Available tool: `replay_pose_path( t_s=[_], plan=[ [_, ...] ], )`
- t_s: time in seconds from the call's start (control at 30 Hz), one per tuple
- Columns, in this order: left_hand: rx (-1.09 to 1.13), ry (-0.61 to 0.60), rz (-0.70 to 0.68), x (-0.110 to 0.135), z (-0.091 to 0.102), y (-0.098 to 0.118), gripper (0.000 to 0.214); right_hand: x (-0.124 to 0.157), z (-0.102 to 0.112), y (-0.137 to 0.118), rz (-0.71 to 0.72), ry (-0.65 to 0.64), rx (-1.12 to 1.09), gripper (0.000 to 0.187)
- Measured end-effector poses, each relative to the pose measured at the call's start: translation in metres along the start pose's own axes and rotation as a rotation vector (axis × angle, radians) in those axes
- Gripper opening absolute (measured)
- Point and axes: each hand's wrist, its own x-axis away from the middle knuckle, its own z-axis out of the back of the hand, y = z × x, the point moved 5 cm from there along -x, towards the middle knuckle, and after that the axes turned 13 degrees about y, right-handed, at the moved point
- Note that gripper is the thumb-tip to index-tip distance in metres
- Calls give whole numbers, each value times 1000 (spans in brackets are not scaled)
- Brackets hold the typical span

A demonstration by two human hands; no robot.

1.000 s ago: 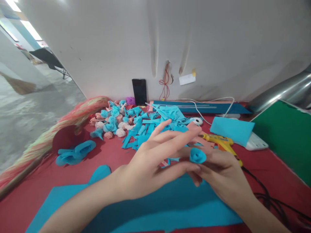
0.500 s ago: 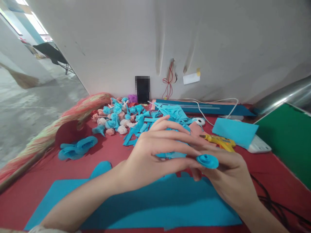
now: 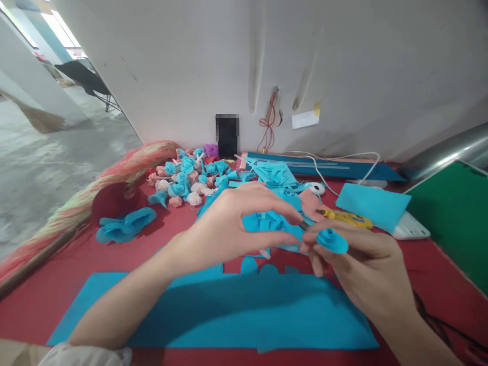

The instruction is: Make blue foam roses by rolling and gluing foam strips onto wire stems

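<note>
My right hand [image 3: 368, 259] is closed around a small rolled blue paper flower [image 3: 332, 241], its spiral top facing up and out past the fingers. My left hand [image 3: 244, 223] reaches across from the left, thumb and fingers curved and apart, tips close to the right hand's fingertips. A small dark thing [image 3: 304, 225] shows between the two hands, too little of it visible to name. Below them lies a large blue paper sheet [image 3: 229, 315]. Just behind the right hand is a yellow glue gun [image 3: 348, 218], partly covered by that hand.
Blue, pink and white paper flowers [image 3: 183, 178] are heaped at the back left, beside blue paper scraps [image 3: 274, 175]. Blue petals [image 3: 125, 226] lie at left near a straw broom [image 3: 95, 188]. A blue paper piece [image 3: 373, 206] and a green board [image 3: 457, 213] stand at right.
My left hand has drawn back left from the flower, and its thumb and fingers have spread apart. The right hand keeps the flower, now slightly higher and further right in view.
</note>
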Motion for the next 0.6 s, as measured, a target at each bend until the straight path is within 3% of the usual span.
replay_pose_path(
  t_s=[0.07,0.2,0.27,0.4,0.5,0.6],
  plan=[
    [-101,-62,49,0,1,-8,4,-1,-1,4,-33,-69,45,25],
    [-427,-267,74,12,-8,-29,40,-2,-1,11,-102,-224,124,29],
    [-497,-353,93,26,-14,-39,32,-2,-1,15,-140,-310,159,28],
    [-419,-449,23,61,-28,-50,18,2,-4,27,-213,-513,222,24],
    [-436,-455,3,85,-35,-59,16,11,-11,39,-246,-722,254,14],
    [-494,-405,30,101,-38,-67,17,21,-17,50,-269,-837,316,10]
  ],
)
